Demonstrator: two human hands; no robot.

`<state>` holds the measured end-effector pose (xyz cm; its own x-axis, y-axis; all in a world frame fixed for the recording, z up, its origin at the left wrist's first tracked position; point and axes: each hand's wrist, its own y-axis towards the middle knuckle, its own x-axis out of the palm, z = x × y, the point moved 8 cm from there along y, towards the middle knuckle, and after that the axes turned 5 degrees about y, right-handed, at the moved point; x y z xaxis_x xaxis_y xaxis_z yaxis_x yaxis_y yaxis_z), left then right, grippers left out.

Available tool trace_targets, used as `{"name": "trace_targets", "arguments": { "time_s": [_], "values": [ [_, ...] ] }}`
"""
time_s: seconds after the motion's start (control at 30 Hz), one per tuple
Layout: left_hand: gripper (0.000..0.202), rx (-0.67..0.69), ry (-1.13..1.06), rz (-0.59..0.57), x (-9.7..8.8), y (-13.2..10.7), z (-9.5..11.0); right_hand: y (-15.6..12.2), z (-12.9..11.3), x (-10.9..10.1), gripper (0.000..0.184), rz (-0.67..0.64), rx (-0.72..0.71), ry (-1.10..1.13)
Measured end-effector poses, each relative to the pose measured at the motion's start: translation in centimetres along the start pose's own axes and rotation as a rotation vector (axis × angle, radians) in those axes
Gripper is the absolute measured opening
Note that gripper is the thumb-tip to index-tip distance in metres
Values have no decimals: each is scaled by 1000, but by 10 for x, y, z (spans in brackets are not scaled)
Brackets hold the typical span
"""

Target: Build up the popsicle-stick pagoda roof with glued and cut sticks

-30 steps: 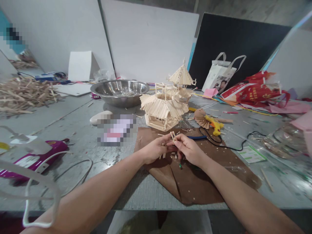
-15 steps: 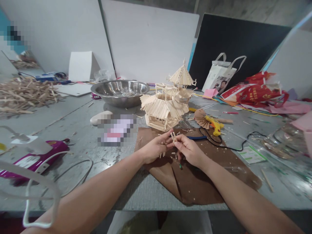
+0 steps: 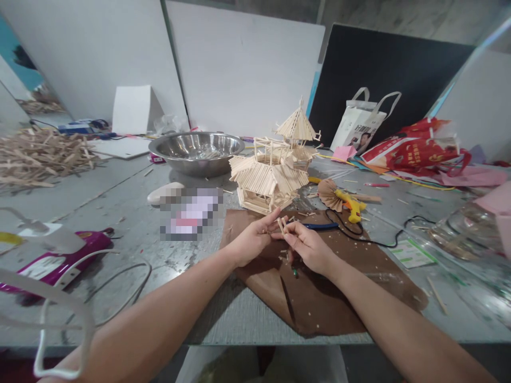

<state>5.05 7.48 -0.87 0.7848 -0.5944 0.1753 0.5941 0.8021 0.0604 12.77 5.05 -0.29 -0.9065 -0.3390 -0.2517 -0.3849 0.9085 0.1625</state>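
Two short wooden sticks (image 3: pixel 281 225) stand up between the fingertips of my right hand (image 3: pixel 313 247), pinched by thumb and forefinger. My left hand (image 3: pixel 255 240) meets it from the other side, fingers stretched out beside the sticks; its palm is partly hidden. Below both hands lies a brown cloth (image 3: pixel 331 303) with small stick pieces scattered on it. Just beyond the hands stands a hexagonal stick-built pavilion model (image 3: pixel 267 178), with a pointed-roof stick tower (image 3: pixel 298 125) behind it.
A yellow glue gun (image 3: pixel 354 208) and its black cord lie to the right. Behind on the left are a steel basin (image 3: pixel 195 151) and a heap of wooden sticks (image 3: pixel 40 157). A purple power strip (image 3: pixel 59 260) with white cables is at near left. Red bags (image 3: pixel 419 149) lie back right.
My right hand has shifted slightly left with the sticks, and the sticks lean a little differently. Short stick ends visible under my left hand before no longer show there.
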Motion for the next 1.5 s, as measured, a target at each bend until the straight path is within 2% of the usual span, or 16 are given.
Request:
{"name": "trace_targets", "arguments": {
  "time_s": [0.23,0.7,0.97,1.5],
  "values": [
    [65,133,393,44,-2,0,8,1,7,-1,19,6,11,-40],
    [69,179,713,-52,6,-2,9,1,6,6,17,-65,20,-75],
    [69,205,745,-77,9,-4,11,1,7,4,20,-52,28,-156],
    [73,250,682,-84,13,-6,19,1,5,6,21,-57,16,-73]
  ]
}}
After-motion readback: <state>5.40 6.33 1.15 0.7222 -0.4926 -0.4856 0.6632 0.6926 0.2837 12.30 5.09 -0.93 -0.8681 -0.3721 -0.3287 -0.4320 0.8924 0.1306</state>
